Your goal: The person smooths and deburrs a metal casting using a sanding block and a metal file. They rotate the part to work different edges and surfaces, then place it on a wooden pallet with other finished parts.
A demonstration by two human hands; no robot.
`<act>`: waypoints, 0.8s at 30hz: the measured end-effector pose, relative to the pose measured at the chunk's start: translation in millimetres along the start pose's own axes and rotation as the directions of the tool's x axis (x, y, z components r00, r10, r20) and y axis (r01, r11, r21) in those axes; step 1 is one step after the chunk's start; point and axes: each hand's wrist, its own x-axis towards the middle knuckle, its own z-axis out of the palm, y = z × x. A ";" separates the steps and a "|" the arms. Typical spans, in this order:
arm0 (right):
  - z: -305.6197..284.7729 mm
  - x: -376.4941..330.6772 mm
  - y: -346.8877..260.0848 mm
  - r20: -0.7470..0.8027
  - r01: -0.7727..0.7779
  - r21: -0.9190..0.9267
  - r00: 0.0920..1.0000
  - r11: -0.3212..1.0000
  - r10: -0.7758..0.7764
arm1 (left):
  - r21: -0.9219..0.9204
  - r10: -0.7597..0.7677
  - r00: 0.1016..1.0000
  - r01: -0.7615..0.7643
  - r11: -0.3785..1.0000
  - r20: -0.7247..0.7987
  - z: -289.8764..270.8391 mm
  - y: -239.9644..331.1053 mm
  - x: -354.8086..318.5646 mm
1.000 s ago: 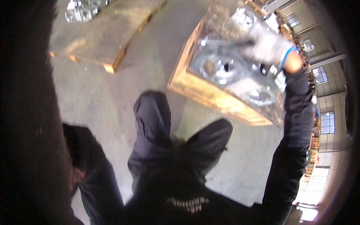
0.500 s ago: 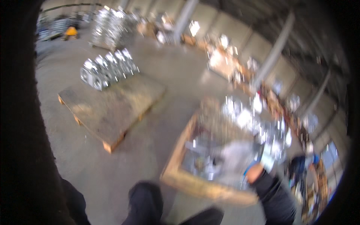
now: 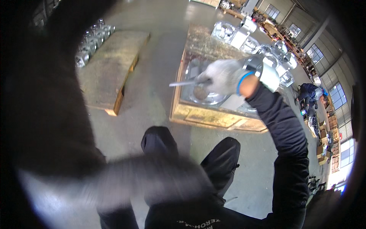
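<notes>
My right hand [image 3: 223,77], in a pale work glove with a blue cuff, is closed on a slim light-coloured bar [image 3: 182,84] that juts out to the left. Its exact kind does not show. Below the hand lies a round shiny metal casting [image 3: 207,98] on a wooden pallet [image 3: 217,118]. A metal cylinder-shaped part [image 3: 267,76] shows behind my wrist. Across the lower left sweeps a grey blur, seemingly my gloved left hand [image 3: 152,179]; its fingers are smeared by motion.
More silver castings [image 3: 249,44] stand on the pallet's far right. At left, a second wooden pallet [image 3: 114,65] carries a row of metal parts [image 3: 93,40]. Another person [image 3: 310,95] bends over at the right, near cardboard boxes [image 3: 323,143].
My view has swung, moving the pallets up and left in the picture. My right hand has moved leftward over the casting, and the bar now shows in it. The grey blur has come in at lower left.
</notes>
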 end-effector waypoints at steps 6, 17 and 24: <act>-11.8 -23.0 12.4 -0.146 -0.041 -0.013 0.989 0.999 0.038 | -0.150 -0.391 0.919 0.380 0.913 -0.050 27.1 12.0 -59.8; 25.8 39.8 44.5 -0.138 -0.115 -0.055 0.985 0.992 0.106 | -0.205 -0.707 0.601 0.796 0.569 0.372 130.7 4.2 -142.7; 18.7 35.6 20.3 -0.412 -0.222 -0.120 0.898 0.968 0.155 | -0.285 -0.569 0.701 0.703 0.651 0.429 148.5 -5.2 -147.6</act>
